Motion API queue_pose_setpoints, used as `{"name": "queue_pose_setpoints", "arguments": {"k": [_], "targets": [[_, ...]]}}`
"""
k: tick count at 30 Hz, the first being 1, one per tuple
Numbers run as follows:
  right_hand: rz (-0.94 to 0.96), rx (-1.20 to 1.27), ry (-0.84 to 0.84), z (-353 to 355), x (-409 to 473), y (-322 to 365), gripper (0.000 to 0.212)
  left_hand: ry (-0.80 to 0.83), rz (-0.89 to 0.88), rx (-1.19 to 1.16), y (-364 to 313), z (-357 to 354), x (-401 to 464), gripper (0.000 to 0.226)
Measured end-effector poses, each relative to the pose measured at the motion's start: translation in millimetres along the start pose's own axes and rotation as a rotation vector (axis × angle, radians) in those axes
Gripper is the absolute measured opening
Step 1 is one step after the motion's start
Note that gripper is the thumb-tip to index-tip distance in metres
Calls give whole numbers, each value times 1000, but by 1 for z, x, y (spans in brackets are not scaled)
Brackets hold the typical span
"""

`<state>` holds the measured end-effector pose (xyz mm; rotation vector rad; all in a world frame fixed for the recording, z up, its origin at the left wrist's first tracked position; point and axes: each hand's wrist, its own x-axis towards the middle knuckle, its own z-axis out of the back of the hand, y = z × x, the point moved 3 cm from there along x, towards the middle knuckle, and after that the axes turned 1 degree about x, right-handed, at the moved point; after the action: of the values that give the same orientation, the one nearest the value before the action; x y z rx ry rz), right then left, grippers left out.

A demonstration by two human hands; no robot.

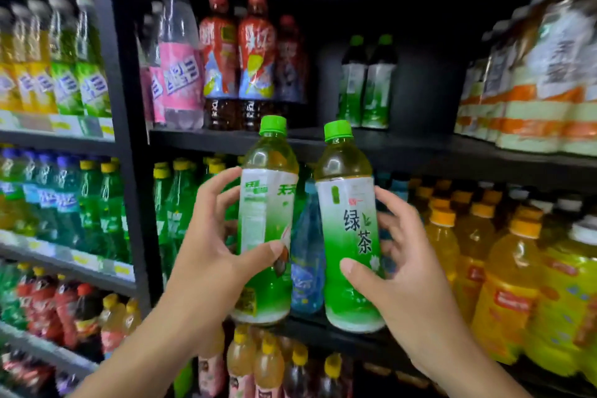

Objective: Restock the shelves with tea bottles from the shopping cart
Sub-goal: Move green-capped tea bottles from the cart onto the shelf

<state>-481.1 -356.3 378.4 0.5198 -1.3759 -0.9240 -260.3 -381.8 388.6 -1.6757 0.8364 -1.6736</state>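
Green-capped tea bottles stand upright, one gripped in your left hand (206, 245) and one in your right hand (410, 268), below the shelf (420, 147) gap up ahead, nearer your right.

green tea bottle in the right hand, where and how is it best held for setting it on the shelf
Hold the green tea bottle around its labelled middle, coming from the right side as the right hand does now. The body is upright and straight-walled there, and a side grip leaves the base free to land beside the two matching bottles on the upper shelf.
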Motion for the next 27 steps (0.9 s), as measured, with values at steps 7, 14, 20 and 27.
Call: {"name": "queue_pose_setpoints", "arguments": {"k": [7,14,20,27], "targets": [[164,58,-48,36,59,36,81,54,-120,-84,-41,-31,63,85],[255,111,-118,53,104,76,73,148,-247,-162,-77,-51,122,84],[272,92,-174,62,139,92,71,187,-275,-240,-83,-70,169,89],[256,-22,-252,67,168,83,74,208,-318,-247,-65,-97,196,84]]}}
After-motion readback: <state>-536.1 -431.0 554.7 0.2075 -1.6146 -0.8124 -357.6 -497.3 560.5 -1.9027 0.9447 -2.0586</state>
